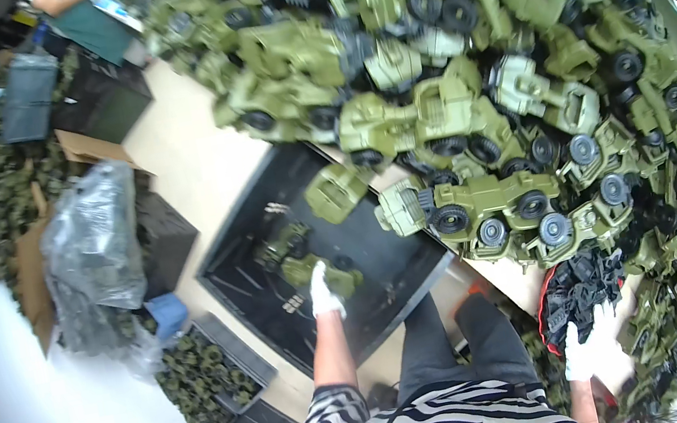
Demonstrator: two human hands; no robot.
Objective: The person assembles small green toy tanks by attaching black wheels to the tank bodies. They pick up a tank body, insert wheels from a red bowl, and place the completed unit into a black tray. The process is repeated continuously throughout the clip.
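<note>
Presently, the left hand, in a white glove, reaches down into a large black bin and touches an olive-green toy vehicle lying on the bin's floor; whether the fingers have closed round it I cannot tell. A second green toy vehicle lies just beyond it in the same bin, and a green toy cab sits near the bin's far rim. The right hand, also gloved in white, rests with fingers spread on a heap of small black plastic parts at the near edge of the desk. Above that, a large pile of green toy trucks with black wheels covers the desk.
</note>
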